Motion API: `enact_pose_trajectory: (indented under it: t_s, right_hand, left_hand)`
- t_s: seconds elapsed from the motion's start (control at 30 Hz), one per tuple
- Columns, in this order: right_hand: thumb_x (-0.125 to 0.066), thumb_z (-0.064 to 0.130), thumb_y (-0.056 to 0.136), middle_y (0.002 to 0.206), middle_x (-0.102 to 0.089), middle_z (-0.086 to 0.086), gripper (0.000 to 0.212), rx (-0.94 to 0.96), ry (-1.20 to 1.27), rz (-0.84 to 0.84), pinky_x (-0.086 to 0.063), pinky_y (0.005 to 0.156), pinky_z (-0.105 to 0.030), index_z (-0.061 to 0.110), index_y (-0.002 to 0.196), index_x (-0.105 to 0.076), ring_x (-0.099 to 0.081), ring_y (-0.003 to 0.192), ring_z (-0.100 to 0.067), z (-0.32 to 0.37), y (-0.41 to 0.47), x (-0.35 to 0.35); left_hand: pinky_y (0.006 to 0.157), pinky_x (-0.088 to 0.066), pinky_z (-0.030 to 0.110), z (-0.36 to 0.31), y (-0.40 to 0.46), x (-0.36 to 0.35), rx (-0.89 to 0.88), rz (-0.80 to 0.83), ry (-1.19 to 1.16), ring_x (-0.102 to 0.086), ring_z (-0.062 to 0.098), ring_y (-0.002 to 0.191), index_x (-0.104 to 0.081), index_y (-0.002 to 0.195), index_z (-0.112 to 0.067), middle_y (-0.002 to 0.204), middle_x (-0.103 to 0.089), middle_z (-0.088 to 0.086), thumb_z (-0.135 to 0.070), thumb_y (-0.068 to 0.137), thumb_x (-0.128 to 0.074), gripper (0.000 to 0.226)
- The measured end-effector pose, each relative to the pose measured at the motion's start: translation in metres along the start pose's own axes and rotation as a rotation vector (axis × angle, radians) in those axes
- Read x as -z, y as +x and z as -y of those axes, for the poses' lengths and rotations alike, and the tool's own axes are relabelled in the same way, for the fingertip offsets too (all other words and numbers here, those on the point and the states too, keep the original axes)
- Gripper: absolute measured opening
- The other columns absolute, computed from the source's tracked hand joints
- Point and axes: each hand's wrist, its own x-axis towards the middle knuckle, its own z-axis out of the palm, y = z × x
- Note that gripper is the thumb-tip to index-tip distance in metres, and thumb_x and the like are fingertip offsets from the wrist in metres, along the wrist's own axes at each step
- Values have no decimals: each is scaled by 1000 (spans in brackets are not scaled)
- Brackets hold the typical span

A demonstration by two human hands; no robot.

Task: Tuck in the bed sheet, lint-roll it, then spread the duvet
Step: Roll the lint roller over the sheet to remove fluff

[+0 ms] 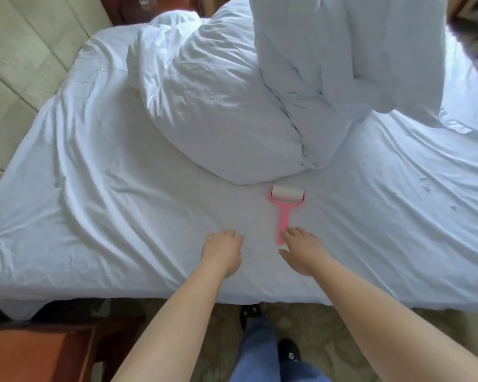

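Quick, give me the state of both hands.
Left hand: open, flat on the sheet, holding nothing.
Right hand: open, fingers at the lint roller handle, not gripping it.

Bare forearms (177, 312), blue trousers (260, 351), black shoes (289, 351)

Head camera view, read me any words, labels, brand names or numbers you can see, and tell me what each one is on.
No readable text in this view.
Lint roller: plain pink handle and white roll, no label showing.
Black shoe: a small white mark, too small and blurred to read.
Bed sheet and duvet: plain white, no tags or print visible.
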Motion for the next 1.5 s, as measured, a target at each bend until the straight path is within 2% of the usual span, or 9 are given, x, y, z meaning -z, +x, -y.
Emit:
enact_pose_trajectory:
  t_s: [0.3,0.6,0.7,0.83,1.13,1.23,1.33,1.4,1.5]
  right_hand:
    - [-36,33,101,156,-23,-4,52,-76,-14,0,-26,112,-34,15,149,-25,-21,143,-20,-21,41,38]
    - [-37,33,101,152,-31,-5,48,-99,31,-27,-29,109,-34,15,145,-32,-27,140,-21,-45,47,52]
    - [-36,32,101,147,-37,-5,47,-96,63,7,-34,105,-35,15,145,-32,-35,135,-24,-56,48,48]
    - [-33,33,102,134,-50,-9,44,-128,149,93,-43,96,-37,13,141,-38,-48,122,-29,-68,54,39]
    - [-34,32,102,129,-55,-9,39,-264,336,83,-43,90,-34,11,130,-49,-53,117,-28,-71,116,-13]
    - [-33,41,101,117,-60,-8,42,-374,342,27,-44,82,-32,10,117,-56,-58,107,-27,-64,142,-32]
    - [-39,49,97,105,-63,-5,45,-515,416,22,-45,76,-31,11,107,-59,-62,98,-26,-58,161,-48]
    - [-44,45,94,104,-63,-5,39,-552,457,12,-45,76,-32,11,107,-58,-62,97,-26,-54,169,-56]
    - [-44,36,92,97,-60,-7,32,-560,517,-73,-43,73,-32,8,103,-55,-61,93,-28,-49,167,-56]
  left_hand:
    - [110,-25,42,5,72,33,-88,-19,30,-36,26,133,-40,140,-16,144,-40,6,-22,98,-37,42]
    - [111,-24,42,-20,108,64,-140,-16,95,-37,26,131,-42,138,-16,139,-44,7,-22,97,-38,41]
    - [110,-24,42,-32,115,65,-140,-3,86,-38,26,130,-42,137,-16,138,-44,7,-22,98,-38,40]
    - [107,-28,42,-42,117,51,-109,49,68,-40,26,128,-42,137,-17,136,-46,6,-23,97,-38,40]
    - [115,-20,38,-36,175,-19,-61,37,-108,-27,22,140,-29,148,-17,153,-30,3,-24,101,-34,48]
    - [116,-16,36,-27,188,-44,-39,-33,-201,-23,19,143,-33,147,-17,155,-28,2,-21,100,-36,47]
    - [117,-15,32,-22,189,-68,-21,-150,-352,-27,17,142,-45,141,-17,152,-35,2,-14,97,-41,44]
    - [117,-16,31,-22,184,-80,24,-186,-411,-29,17,141,-50,137,-16,150,-39,2,-11,95,-43,43]
    - [117,-13,29,-22,169,-91,85,-141,-409,-26,15,142,-47,139,-19,151,-35,-1,-14,96,-41,44]
